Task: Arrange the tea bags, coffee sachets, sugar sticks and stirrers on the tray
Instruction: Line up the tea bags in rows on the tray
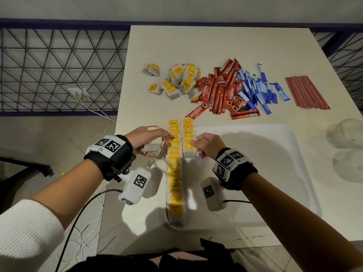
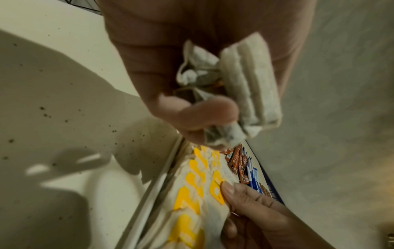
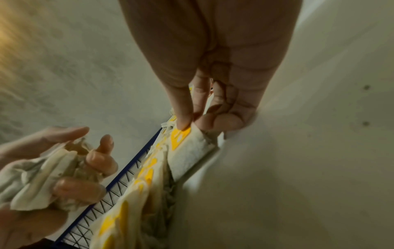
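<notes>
A white tray (image 1: 255, 165) lies on the table in front of me. Along its left edge runs a long row of yellow-labelled tea bags (image 1: 174, 173), with a shorter second row (image 1: 188, 128) beside its far end. My right hand (image 1: 196, 146) pinches the nearest tea bag (image 3: 189, 148) of that short row between thumb and fingers. Just left of the rows, my left hand (image 1: 155, 142) grips a small stack of tea bags (image 2: 249, 84). Beyond the tray lie loose tea bags (image 1: 176, 79), red coffee sachets (image 1: 222, 89), blue sugar sticks (image 1: 259, 89) and pink stirrers (image 1: 306, 93).
Clear glass cups (image 1: 345, 134) stand at the right edge of the table. A dark metal lattice railing (image 1: 59, 71) runs to the left and behind. Cables (image 1: 94, 108) hang down left of the table. The tray's right part holds nothing.
</notes>
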Tool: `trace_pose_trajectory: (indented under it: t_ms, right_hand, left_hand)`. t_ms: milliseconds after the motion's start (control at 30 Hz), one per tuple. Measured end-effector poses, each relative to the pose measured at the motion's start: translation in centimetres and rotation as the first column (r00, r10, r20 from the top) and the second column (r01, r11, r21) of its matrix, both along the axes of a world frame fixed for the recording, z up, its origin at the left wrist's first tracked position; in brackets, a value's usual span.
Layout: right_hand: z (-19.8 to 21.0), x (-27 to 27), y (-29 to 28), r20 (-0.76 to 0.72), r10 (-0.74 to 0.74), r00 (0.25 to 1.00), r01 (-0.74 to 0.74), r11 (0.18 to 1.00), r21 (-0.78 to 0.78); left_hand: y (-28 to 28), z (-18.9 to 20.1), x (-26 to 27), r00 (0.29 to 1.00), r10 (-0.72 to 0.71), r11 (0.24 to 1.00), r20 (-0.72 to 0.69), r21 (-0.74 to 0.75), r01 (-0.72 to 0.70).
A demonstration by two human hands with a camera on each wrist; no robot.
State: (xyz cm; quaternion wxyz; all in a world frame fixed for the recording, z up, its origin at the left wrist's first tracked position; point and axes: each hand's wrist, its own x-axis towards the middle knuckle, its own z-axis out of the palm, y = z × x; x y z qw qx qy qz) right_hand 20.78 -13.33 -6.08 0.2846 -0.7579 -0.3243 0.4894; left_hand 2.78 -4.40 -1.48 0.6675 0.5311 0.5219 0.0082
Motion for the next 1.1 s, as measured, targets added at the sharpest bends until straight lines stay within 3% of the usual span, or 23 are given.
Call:
trace_pose_trajectory:
  t_ms: [233,367,467,800,1100]
  right_hand:
    - [-0.3,-0.1,-0.2,0.01,-0.024,1.0,0.024,1.0,-0.021]
    - [-0.7,-0.4,-0.6,0.157,0.168,0.973,-0.165,0.986,-0.03]
    - [-1.0,-0.5,-0.4,0.216,0.172,0.961,-0.177,0.984,0.004]
    - [-1.4,-0.3,0.4,0.208,0.126,0.97,-0.131,0.991,0.011]
    - [-0.9,0.3,0.1,0.164,0.151,0.975,-0.148,0.988,-0.03]
  left_hand:
    - [0.0,-0.3,0.1,1.0,0.023,1.0,-0.018,0.008,-0.023]
    - [0.0,-0.1,0.3,0.999,0.048,0.999,0.006,-0.007,-0.048]
    - [-0.1,0.0,0.4,0.998,0.054,0.998,0.03,-0.027,-0.053]
    - [-0.1,-0.3,0.2,0.999,0.049,0.999,-0.022,-0.007,-0.049]
    - [-0.2,-0.1,0.4,0.996,0.088,0.994,0.031,-0.06,-0.086]
